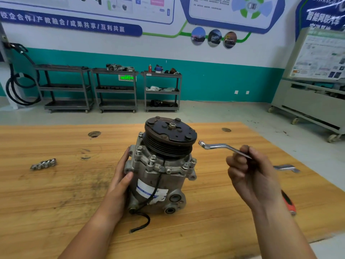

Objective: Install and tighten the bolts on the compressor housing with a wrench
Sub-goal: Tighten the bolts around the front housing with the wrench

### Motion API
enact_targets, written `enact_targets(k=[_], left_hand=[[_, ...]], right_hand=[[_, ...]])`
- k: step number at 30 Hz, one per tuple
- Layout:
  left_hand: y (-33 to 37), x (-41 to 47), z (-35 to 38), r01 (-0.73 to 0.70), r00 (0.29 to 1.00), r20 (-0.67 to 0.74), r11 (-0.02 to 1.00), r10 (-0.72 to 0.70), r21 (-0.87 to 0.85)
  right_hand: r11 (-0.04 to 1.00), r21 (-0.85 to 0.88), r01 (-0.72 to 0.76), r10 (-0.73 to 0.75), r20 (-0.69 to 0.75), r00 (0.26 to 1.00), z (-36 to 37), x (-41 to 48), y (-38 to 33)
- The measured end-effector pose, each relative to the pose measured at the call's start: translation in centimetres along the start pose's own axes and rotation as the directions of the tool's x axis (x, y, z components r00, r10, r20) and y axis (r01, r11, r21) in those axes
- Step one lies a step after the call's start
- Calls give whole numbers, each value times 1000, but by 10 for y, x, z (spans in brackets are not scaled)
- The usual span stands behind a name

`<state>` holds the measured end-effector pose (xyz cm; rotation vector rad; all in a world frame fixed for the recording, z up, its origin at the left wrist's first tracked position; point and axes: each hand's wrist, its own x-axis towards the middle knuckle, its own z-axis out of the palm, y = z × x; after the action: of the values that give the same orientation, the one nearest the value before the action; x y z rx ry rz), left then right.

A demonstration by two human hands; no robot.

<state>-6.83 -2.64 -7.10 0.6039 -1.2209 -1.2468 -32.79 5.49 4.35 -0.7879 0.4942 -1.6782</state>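
Loose bolts point(43, 164): lined up on the wooden bench point(56, 193), well left of the compressor point(160, 176).
Left hand point(121, 176): palm against the compressor's left flank, thumb across its front, fingers wrapped behind.
Compressor: upright, pulley point(170, 135) on top.
Wrench point(222, 147): raised just right of the pulley, ring end clear.
Right hand point(250, 171): lifted right of the compressor, curled fingers pinching the wrench's handle.

Wooden table point(56, 193) with compressor point(160, 176), bolts point(43, 164)
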Motion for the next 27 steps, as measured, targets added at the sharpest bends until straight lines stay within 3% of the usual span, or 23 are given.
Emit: enact_targets(k=[2,6,11,17,22,27], left_hand=[[0,-1,0,3,1000,0,1000,-3,-2],[2,0,2,9,1000,-4,1000,-9,5],[3,-2,2,44,999,-22,998,-43,41],[0,-1,0,82,996,-38,995,-80,51],[-1,-1,1,51,998,-39,996,-48,71],[-1,0,0,39,998,-43,996,-36,85]], right_hand=[[996,40,-77,75,57,996,-10,22,1],[990,-49,-129,134,105,985,-15,52,13],[982,-60,-179,181,39,983,-11,76,28],[953,-87,-291,297,62,953,-9,82,35],[954,-21,-299,300,80,951,-8,84,33],[934,-175,-310,333,120,935,-2,85,32]])
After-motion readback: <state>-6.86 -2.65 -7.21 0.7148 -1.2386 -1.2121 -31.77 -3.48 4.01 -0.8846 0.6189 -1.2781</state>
